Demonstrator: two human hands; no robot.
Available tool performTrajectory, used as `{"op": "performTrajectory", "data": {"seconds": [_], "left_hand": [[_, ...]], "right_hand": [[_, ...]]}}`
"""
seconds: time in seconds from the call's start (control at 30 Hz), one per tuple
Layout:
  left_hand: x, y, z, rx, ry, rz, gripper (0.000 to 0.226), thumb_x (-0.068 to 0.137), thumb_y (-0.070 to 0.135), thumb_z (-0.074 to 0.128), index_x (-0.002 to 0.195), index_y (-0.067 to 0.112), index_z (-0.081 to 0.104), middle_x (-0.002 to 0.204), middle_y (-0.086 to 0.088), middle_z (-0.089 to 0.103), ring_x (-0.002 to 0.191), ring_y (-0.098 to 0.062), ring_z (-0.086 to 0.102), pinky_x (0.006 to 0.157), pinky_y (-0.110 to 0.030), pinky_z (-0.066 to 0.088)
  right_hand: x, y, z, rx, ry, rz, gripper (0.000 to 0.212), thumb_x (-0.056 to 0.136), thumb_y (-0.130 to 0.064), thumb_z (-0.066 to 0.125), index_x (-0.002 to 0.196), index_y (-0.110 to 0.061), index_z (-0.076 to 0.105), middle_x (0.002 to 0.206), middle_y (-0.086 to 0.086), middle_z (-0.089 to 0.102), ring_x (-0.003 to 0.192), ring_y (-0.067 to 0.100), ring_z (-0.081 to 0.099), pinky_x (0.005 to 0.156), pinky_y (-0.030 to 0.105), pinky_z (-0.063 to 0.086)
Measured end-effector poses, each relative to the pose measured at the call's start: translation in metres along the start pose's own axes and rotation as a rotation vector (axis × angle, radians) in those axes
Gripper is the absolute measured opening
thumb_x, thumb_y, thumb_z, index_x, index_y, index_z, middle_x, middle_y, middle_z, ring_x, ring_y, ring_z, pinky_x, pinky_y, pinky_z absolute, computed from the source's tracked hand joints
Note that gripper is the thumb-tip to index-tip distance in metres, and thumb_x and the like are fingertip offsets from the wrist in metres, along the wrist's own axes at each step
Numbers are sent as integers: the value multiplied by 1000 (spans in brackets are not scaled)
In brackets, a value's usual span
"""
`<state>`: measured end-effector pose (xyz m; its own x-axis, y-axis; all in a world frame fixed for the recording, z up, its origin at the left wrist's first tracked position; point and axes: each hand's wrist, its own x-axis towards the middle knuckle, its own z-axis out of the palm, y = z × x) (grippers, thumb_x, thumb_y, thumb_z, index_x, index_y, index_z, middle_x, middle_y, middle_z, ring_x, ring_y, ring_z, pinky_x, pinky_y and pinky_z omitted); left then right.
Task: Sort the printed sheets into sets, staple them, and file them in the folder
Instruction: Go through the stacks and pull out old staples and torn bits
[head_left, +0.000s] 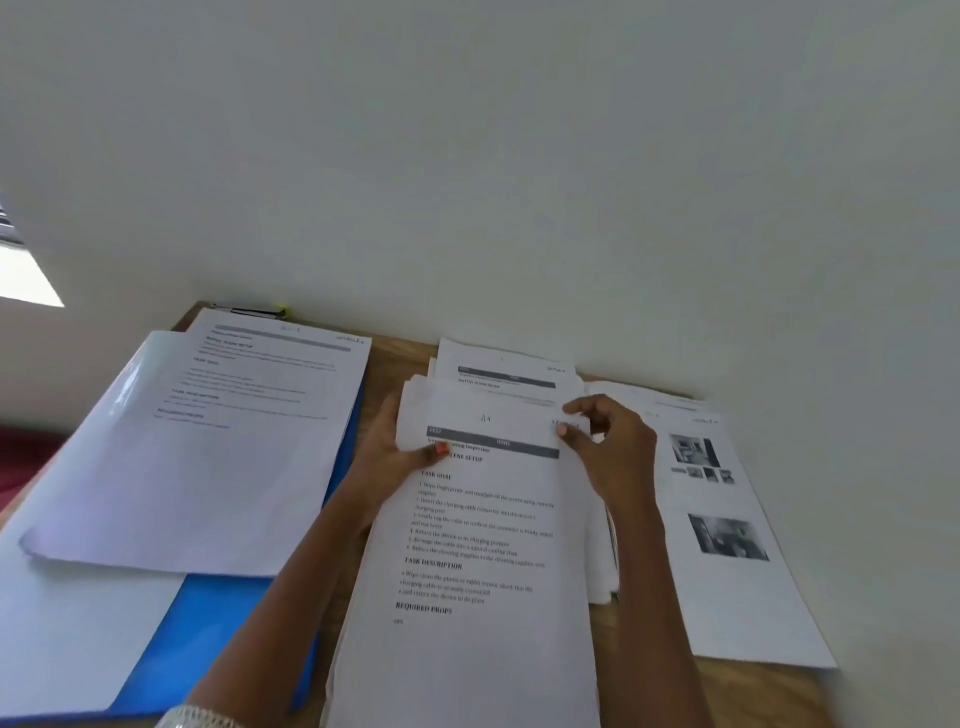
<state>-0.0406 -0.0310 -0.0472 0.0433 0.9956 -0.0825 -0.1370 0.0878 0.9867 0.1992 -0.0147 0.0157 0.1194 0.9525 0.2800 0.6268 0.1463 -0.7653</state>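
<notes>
**Loose stack mid-sort: risk of mixed sets**

- Wooden desk (395, 358) against a white wall. Both hands work the centre stack (600, 566) of printed sheets, which lies in front of the person.
- Left hand (400, 447) grips the stack's upper left edge, thumb on top and fingers underneath.
- Right hand (608, 441) pinches the upper right corner of the top sheet (488, 519), the one headed "TASK GOAL".
- Blue folder (218, 623) lies open to the left, with 1 printed sheet (208, 441) lying across it.
- A photo page (727, 571) lies to the right. Another page (504, 364) sits by the wall, behind the stack.
- A dark object with a yellow tip (249, 312) sits at the far left corner. I cannot tell whether it is the stapler.

Risks, as I judge them:
1. The pinch may lift 2 sheets at once, so a page lands in the wrong set.
2. The stack's upper edges are already fanned, and a loose left grip could let them slide.
3. The piles sit close together, so overlapping edges could blur which set is which.
4. Nothing looks stapled yet, so filing now would leave the pages loose.
</notes>
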Motion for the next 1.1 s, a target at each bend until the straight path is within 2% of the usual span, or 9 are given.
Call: {"op": "performTrajectory", "data": {"seconds": [0.2, 0.37, 0.53, 0.67, 0.73, 0.8, 0.87, 1.0, 1.1], "left_hand": [[7, -6, -3, 91, 60, 115, 106, 68, 24, 81, 147, 39, 14, 129, 24, 43, 104, -13, 64, 73, -31, 60], [8, -9, -6, 88, 50, 177, 99, 70, 25, 82, 138, 60, 18, 132, 37, 41, 111, -16, 62, 74, -36, 60], [6, -7, -7, 70, 12, 151, 100, 52, 58, 86, 137, 43, 34, 131, 0, 54, 107, -28, 65, 76, -43, 60], [4, -8, -5, -25, -7, 155, 101, 55, 43, 89, 139, 43, 32, 133, -2, 55, 105, -30, 67, 71, -44, 60], [3, -9, -5, -20, -1, 150, 95, 56, 36, 86, 137, 41, 36, 131, -1, 56, 103, -29, 68, 71, -43, 61], [0, -7, -4, -10, 4, 121, 87, 49, 46, 88, 125, 28, 51, 119, -3, 65, 95, -26, 71, 68, -38, 61], [-1, -7, -6, 12, -16, 105, 73, 47, 57, 88, 106, 21, 66, 105, -2, 73, 89, -23, 72, 65, -31, 60], [-1, -6, -6, 43, -24, 206, 20, 59, 30, 86, 75, 38, 76, 90, 10, 75, 86, -12, 70, 69, -21, 55], [0, -9, -7, 6, -26, 228, 16, 54, 42, 84, 66, 36, 76, 90, 11, 75, 89, -12, 69, 73, -24, 55]], "right_hand": [[11, 11, 4, 54, 19, 36, 17, 70, -8, 82, 80, -18, 72, 66, -21, 65, 66, -10, 59, 60, 2, 42], [4, 17, -4, 217, -26, 34, 13, 73, -8, 79, 75, -19, 73, 72, -14, 71, 71, 0, 63, 69, 8, 47], [-6, 16, -27, 480, -252, 9, 16, 81, 9, 64, 79, -7, 67, 78, -2, 69, 80, 10, 64, 78, 17, 50], [-12, 18, -32, 628, -383, 16, 18, 81, -8, 65, 74, -24, 67, 77, -6, 65, 85, 7, 65, 80, 15, 49], [-13, 22, -31, 693, -392, 20, 10, 77, -31, 75, 76, -25, 67, 78, -5, 64, 86, 9, 64, 81, 15, 47], [-13, 26, -29, 728, -404, 21, 27, 70, -47, 79, 78, -24, 68, 79, -2, 63, 84, 12, 61, 77, 16, 46], [-12, 27, -27, 831, -417, 82, 30, 70, -47, 79, 79, -20, 69, 83, 2, 62, 84, 18, 60, 72, 22, 49], [-8, 20, -23, 1011, -298, 226, 27, 80, -40, 57, 74, -17, 71, 83, 5, 71, 70, 23, 70, 64, 32, 58], [2, 16, -19, 543, -91, 203, 5, 86, -25, 64, 86, -20, 67, 88, 2, 72, 64, 18, 64, 64, 33, 55]]}}
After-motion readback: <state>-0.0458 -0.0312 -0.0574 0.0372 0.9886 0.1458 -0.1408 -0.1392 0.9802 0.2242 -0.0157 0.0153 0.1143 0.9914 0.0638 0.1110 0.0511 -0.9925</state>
